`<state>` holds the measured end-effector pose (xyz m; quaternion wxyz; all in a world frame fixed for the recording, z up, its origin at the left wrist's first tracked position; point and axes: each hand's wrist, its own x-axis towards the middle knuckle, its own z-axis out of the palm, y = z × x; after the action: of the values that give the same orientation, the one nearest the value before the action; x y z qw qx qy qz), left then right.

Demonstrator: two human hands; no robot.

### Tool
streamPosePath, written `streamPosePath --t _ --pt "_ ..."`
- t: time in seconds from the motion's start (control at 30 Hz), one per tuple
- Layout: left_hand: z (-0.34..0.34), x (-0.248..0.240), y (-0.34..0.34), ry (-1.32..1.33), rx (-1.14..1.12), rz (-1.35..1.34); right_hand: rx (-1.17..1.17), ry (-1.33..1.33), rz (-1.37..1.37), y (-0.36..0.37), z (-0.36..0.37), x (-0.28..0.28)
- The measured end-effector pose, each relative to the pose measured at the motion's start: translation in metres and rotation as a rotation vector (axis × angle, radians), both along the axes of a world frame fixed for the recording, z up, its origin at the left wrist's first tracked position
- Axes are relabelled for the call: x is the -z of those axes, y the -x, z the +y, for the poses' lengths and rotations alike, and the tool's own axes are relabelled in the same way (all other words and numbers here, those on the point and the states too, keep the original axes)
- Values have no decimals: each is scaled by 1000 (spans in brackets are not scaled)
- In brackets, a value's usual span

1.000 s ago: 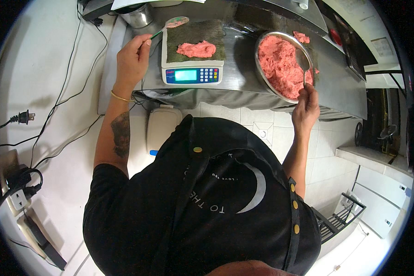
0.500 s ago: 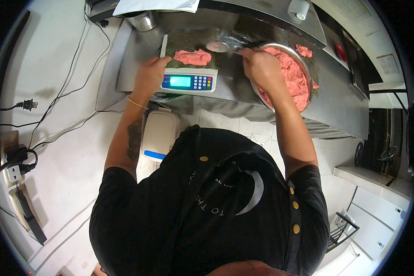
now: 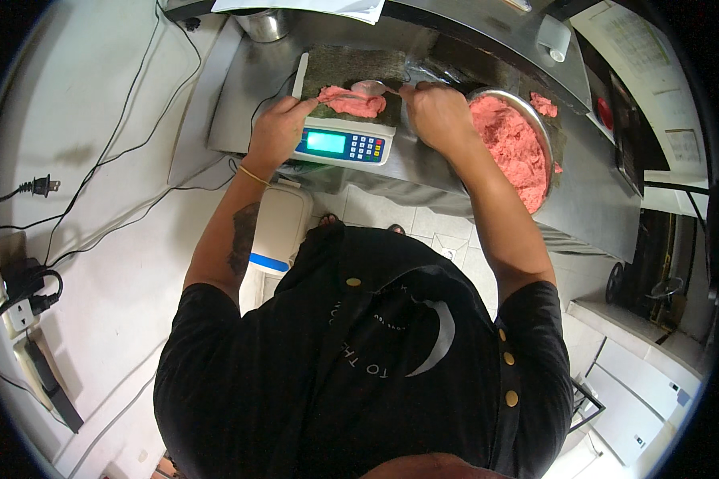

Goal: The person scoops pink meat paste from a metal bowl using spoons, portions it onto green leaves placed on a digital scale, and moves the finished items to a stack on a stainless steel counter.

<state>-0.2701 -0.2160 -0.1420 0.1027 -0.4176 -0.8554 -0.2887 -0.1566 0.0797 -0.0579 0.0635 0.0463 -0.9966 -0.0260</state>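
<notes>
The right hand (image 3: 438, 116) grips a shiny metal spoon (image 3: 367, 88), its oval head against a lumpy, elongated mound of pink paste (image 3: 350, 104) on a fibrous, dark green seaweed sheet (image 3: 355, 62) atop a white digital scale (image 3: 343, 147). The left hand (image 3: 278, 132) curls at the mound's left end; I cannot tell whether it grasps anything. Moist paste lies in a round steel bowl (image 3: 546, 136).
</notes>
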Motion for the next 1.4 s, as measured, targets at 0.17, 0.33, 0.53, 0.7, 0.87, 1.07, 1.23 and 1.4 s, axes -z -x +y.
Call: streamPosePath --t 0.17,0.33,0.53,0.7,0.87,1.07,1.23,1.4 --pt "2 5 7 -34 33 87 -29 4 83 0 3 7" --pt "3 4 9 -73 50 79 -39 18 65 1 -3 7" --pt "5 5 12 -112 46 77 12 61 -50 3 -4 4" --pt "6 4 13 -108 52 62 -2 148 -33 2 3 3" --pt "5 0 16 -46 54 9 -29 128 -39 3 4 -1" --pt "4 -16 16 -91 73 121 -8 186 33 -2 2 -10" --pt "-2 -51 14 -124 -1 68 109 419 65 -2 8 -5" --pt "-1 -59 12 -244 -32 109 220 575 3 -4 14 1"
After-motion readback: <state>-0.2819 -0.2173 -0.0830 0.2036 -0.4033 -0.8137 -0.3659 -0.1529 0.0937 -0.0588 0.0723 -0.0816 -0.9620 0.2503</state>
